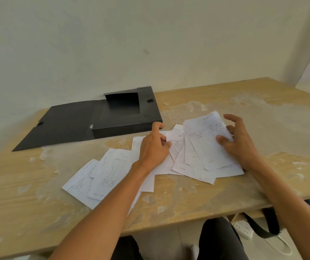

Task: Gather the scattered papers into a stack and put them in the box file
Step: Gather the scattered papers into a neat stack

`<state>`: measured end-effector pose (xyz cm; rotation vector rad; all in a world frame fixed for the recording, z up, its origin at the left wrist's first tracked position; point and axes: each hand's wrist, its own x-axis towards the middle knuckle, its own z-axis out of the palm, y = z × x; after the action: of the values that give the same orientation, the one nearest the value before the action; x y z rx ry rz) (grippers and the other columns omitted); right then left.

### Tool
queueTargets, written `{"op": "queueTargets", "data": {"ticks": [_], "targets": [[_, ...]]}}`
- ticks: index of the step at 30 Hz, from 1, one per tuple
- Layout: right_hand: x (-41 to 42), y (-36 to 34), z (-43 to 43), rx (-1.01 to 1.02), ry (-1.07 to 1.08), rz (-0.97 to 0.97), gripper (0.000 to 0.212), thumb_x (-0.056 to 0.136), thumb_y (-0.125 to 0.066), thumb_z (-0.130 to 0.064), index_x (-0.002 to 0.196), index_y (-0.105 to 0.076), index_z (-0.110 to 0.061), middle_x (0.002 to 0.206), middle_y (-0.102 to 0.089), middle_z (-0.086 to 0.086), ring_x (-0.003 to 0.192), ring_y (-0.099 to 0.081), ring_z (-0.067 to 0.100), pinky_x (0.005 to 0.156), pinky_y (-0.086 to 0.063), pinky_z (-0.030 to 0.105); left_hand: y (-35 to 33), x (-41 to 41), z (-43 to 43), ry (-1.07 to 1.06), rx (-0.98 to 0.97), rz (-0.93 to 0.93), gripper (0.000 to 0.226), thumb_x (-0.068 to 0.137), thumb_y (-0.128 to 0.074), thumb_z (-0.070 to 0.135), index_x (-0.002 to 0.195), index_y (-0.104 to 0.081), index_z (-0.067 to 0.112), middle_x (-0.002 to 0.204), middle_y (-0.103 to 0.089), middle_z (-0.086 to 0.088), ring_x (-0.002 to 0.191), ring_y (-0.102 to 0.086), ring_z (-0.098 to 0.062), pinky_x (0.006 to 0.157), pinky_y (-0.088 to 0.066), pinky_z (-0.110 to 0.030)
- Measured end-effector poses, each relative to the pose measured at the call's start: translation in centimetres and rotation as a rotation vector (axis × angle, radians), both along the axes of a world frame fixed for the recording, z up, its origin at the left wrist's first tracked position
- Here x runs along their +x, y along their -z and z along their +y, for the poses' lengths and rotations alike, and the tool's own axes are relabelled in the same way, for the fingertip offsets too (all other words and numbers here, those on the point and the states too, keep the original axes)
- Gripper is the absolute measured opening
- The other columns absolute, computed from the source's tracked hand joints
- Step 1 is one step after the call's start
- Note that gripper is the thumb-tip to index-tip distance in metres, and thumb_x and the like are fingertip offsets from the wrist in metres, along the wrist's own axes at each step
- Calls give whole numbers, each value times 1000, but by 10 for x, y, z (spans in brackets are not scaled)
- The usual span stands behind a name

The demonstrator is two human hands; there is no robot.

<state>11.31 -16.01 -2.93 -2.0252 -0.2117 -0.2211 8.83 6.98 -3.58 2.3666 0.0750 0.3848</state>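
Note:
Several white printed papers lie scattered across the worn wooden table (206,199). One loose group (101,177) spreads at the left under my left forearm. A thicker overlapping bunch (203,147) lies at the right. My left hand (154,147) rests on the middle sheets, fingers pinching a sheet's edge, index finger stretched toward the box. My right hand (238,141) holds the right edge of the bunch, thumb on top, other fingers spread. The black box file (124,117) lies open behind the papers, its lid (60,124) flat to the left, its tray showing nothing inside.
A pale wall rises right behind the table. The table's near edge runs across the lower frame, with my dark-trousered legs below it. A white power strip (244,228) and a black strap (259,226) lie on the floor at the lower right.

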Motion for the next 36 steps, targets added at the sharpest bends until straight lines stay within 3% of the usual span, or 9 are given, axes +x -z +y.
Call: {"op": "queueTargets", "data": {"ticks": [4, 7, 10, 12, 14, 17, 25, 32, 36], "targets": [[8, -5, 14, -352, 39, 26, 71, 85, -66, -25, 141, -21, -25, 111, -59, 8, 91, -61, 29, 72, -50, 40, -6, 2, -2, -42, -1, -39, 67, 80, -75, 19, 133, -34, 18, 87, -66, -3, 78, -62, -17, 76, -55, -34], [4, -4, 26, -655, 214, 42, 79, 83, -61, -50, 142, -18, -21, 116, -60, 15, 99, -60, 36, 78, -48, 44, -13, -9, -3, -47, -39, -37, 67, 82, -71, 28, 134, -30, 21, 110, -63, -7, 95, -62, -24, 82, -52, -35], [-11, 3, 43, -829, 268, 41, 82, 79, -47, -71, 138, -28, -18, 114, -61, 15, 105, -54, 35, 83, -40, 43, -21, -37, 2, -119, 280, -67, 46, 87, -59, 46, 123, -45, 21, 118, -61, -3, 108, -56, -24, 92, -41, -36], [-15, 10, 53, -918, 267, 24, 87, 75, -42, -77, 137, -32, -17, 118, -60, 14, 107, -51, 34, 84, -38, 42, -18, -60, 9, -100, 421, 61, 49, 87, -50, 57, 121, -54, 23, 123, -61, 2, 114, -52, -21, 100, -33, -39], [-12, 12, 63, -930, 213, -7, 85, 75, -42, -77, 136, -36, -19, 123, -58, 12, 110, -49, 33, 87, -37, 42, -9, -79, 16, -31, 392, 202, 53, 86, -48, 61, 127, -52, 27, 137, -52, 5, 126, -43, -17, 107, -28, -38], [-8, 12, 77, -886, 77, -39, 81, 74, -47, -76, 135, -39, -24, 133, -54, 8, 118, -46, 31, 93, -37, 42, 0, -95, 25, 34, 310, 210, 55, 87, -50, 58, 135, -45, 32, 150, -36, 8, 138, -29, -13, 114, -19, -34], [-19, 9, 88, -902, 158, 37, 88, 69, -44, -82, 134, -40, -23, 130, -55, 9, 118, -45, 33, 92, -35, 45, 3, -130, 48, -198, 406, 230, 79, 78, -42, 74, 142, -29, 28, 153, -28, 2, 143, -20, -20, 117, -4, -46], [-21, 15, 95, -816, 39, -14, 82, 72, -48, -77, 134, -42, -24, 142, -47, 5, 127, -40, 32, 104, -29, 46, 7, -149, 67, -50, 353, 287, 74, 82, -36, 71, 145, -26, 35, 159, -10, 6, 146, -2, -13, 119, 1, -41], [-25, 13, 110, -804, -64, -6, 82, 71, -51, -76, 135, -39, -26, 143, -45, 3, 130, -38, 30, 105, -28, 45, 2, -150, 73, 5, 319, 278, 74, 82, -42, 69, 146, -22, 38, 159, -13, 10, 146, -5, -12, 117, 1, -39]]}}
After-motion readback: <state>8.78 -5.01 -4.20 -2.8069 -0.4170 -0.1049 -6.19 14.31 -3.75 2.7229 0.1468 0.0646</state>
